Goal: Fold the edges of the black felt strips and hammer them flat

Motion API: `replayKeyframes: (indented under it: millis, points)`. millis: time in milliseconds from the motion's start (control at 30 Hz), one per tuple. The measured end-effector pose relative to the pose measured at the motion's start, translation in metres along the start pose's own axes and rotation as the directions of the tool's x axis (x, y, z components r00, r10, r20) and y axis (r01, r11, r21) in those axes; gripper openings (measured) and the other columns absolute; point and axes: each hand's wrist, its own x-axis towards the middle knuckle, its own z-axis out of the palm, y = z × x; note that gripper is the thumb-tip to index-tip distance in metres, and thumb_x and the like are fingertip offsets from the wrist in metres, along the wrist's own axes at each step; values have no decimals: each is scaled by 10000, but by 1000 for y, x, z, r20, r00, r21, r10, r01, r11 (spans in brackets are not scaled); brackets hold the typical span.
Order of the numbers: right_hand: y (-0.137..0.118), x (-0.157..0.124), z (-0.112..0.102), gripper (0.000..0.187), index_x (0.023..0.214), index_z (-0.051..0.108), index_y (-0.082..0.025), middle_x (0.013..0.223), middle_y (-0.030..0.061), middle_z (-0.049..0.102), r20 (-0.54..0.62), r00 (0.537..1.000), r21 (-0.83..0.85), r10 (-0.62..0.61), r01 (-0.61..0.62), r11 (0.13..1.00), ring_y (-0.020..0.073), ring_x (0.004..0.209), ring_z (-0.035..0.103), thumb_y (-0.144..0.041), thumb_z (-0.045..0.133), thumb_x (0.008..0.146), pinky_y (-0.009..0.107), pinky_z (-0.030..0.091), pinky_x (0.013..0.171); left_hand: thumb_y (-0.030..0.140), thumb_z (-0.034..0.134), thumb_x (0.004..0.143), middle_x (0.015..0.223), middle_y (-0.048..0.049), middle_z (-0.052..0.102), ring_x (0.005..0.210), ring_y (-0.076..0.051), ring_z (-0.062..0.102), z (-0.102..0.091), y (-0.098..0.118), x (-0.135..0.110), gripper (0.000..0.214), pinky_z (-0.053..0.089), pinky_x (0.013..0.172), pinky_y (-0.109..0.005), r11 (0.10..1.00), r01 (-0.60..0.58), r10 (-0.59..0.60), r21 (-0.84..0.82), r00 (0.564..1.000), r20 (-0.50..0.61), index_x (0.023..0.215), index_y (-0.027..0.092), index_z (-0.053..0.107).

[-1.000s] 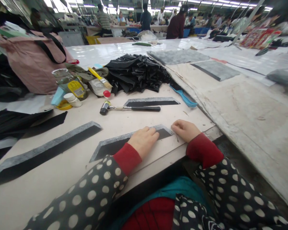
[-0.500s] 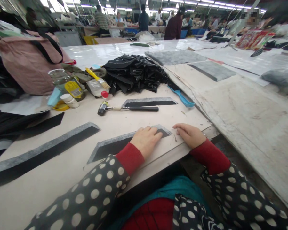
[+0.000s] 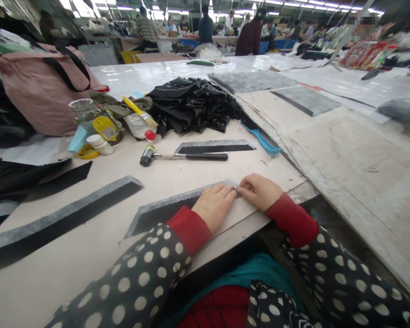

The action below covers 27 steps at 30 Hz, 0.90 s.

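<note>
A black strip with a grey border (image 3: 171,207) lies on the pale worktable in front of me. My left hand (image 3: 216,206) rests flat over its right part, fingers stretched out and pressing it down, hiding some of it. At the strip's right tip, my right hand (image 3: 261,191) has thumb and forefinger pinched together on the corner. Just beyond, a hammer (image 3: 184,156) with a black handle lies on its side. Behind the hammer is a similar strip (image 3: 215,146), and a longer one (image 3: 64,218) lies to the left.
A heap of black pieces (image 3: 194,105) stands at the back, beside a yellow brush (image 3: 140,111) and a glass jar (image 3: 99,123). A blue plastic tool (image 3: 264,141) lies near the raised board (image 3: 362,168) on the right. A pink bag (image 3: 37,91) is at far left; people work in the background.
My right hand has moved left from beside the strip to its right tip and now pinches there. The left hand stays on the strip, barely shifted.
</note>
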Motion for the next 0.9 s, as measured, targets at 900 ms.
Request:
replayKeyframes:
  millis: [900]
  points:
    - [6, -4, 3, 216, 920, 621, -170, 727, 29, 572, -60, 969, 111, -240, 246, 963, 126, 673, 512, -177, 481, 755, 243, 418, 638, 190, 305, 877, 1155, -32, 468, 989, -168, 415, -1, -1, 0, 281, 388, 844, -328, 999, 38, -39, -13, 999, -20, 1131, 204, 426]
